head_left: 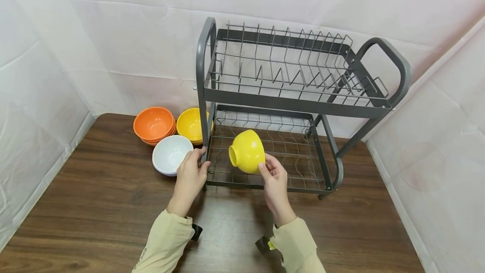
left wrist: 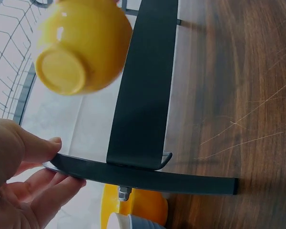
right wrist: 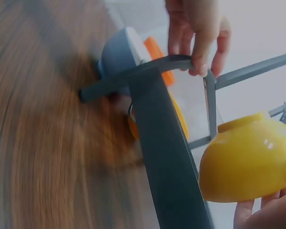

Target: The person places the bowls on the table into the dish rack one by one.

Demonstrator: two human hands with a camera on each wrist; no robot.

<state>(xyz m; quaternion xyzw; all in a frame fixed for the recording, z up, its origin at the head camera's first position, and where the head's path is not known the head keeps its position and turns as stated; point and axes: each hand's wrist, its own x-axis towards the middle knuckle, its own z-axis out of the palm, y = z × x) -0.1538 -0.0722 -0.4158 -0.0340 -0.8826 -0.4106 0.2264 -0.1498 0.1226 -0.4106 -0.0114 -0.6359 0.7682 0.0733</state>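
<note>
Tilted on its side, a yellow bowl [head_left: 248, 151] is held by my right hand [head_left: 274, 183], thumb on the near side of its rim. It hangs over the lower shelf of a two-tier grey dish rack [head_left: 261, 100], its foot ring facing left. My left hand [head_left: 190, 180] grips the rack's left front frame; in the left wrist view the thumb and fingers [left wrist: 57, 191] lie on either side of the dark bar [left wrist: 190, 182]. The right wrist view shows the yellow bowl [right wrist: 248, 160] from the side, with only part of the holding hand visible.
Left of the rack stand stacked orange bowls [head_left: 154, 124], white bowls [head_left: 172, 155] and yellow bowls [head_left: 191, 125], close to its left leg. The wooden table [head_left: 94, 205] meets pale cloth walls [head_left: 132, 41] at the back and sides. The rack's upper tier has upright wire dividers.
</note>
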